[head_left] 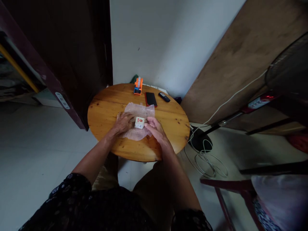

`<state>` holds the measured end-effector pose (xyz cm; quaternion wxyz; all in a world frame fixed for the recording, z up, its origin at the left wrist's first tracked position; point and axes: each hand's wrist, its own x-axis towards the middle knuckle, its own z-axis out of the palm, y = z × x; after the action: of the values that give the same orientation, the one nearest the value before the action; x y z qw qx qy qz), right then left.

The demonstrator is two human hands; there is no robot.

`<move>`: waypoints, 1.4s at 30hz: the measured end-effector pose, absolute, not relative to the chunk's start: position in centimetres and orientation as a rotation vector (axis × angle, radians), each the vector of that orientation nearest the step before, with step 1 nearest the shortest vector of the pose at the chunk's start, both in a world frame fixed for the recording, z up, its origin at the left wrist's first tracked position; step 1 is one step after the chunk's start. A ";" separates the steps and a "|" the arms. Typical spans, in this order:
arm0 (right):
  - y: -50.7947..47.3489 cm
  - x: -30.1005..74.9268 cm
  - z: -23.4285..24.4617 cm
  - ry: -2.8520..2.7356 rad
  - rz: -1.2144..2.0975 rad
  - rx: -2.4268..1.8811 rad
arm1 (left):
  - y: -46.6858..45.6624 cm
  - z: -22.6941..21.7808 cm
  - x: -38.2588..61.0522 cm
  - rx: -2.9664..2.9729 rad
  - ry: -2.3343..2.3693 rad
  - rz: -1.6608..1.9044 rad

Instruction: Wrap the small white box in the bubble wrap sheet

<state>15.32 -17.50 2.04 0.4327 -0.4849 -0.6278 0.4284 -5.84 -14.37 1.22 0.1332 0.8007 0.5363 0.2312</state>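
Note:
A small white box (139,122) with a red mark sits on a sheet of bubble wrap (141,111) spread on the round wooden table (106,109). My left hand (124,123) lies on the wrap just left of the box, fingers curled against its side. On the other side of the box is my right hand (154,127), its fingers touching the box's right side. Both hands hold the box between them.
At the table's far edge lie an orange tape dispenser (138,86), a dark phone (150,98) and a small black remote (164,97). A dark door (72,57) stands left, a leaning board (240,64) right. A fan base (201,141) with coiled cable sits on the floor.

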 end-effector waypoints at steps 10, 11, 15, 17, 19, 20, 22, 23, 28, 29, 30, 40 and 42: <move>-22.3 18.2 4.6 -2.139 0.932 -1.099 | -14.2 0.9 -5.9 2.315 1.542 0.716; -22.5 18.0 4.3 -2.184 0.853 -1.094 | -14.1 0.9 -5.9 2.310 1.543 0.716; -22.7 16.8 2.9 -2.177 0.610 -1.181 | -13.7 1.2 -6.3 2.273 1.503 0.743; -22.6 16.5 2.9 -2.136 0.585 -1.197 | -13.7 2.0 -6.7 2.265 1.494 0.777; -22.4 16.5 3.2 -2.123 0.592 -1.233 | -14.3 3.1 -7.0 2.299 1.445 0.804; -22.2 16.6 3.5 -2.119 0.594 -1.267 | -14.9 3.8 -7.1 2.333 1.390 0.806; -21.8 16.8 4.0 -2.103 0.606 -1.344 | -16.4 4.9 -7.2 2.409 1.248 0.764; -21.5 16.8 4.3 -2.088 0.617 -1.374 | -17.3 5.4 -7.2 2.439 1.219 0.725; -20.1 16.7 5.4 -2.080 0.657 -1.400 | -19.6 5.8 -6.0 2.545 1.355 0.675; -19.8 16.7 5.6 -2.087 0.654 -1.402 | -19.5 5.7 -5.6 2.539 1.400 0.697; -19.7 16.6 5.9 -2.089 0.649 -1.412 | -19.1 5.6 -5.3 2.526 1.429 0.718; -17.0 16.4 5.3 -1.867 0.788 -1.395 | -15.3 3.9 -3.2 2.175 1.416 0.921; -16.4 16.4 4.8 -1.802 0.876 -1.341 | -14.8 3.3 -3.2 2.095 1.378 0.977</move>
<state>16.38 -16.35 4.82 0.3573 -0.5195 -0.6980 0.3394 -3.23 -14.84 3.33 0.2233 0.7588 0.4991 0.3538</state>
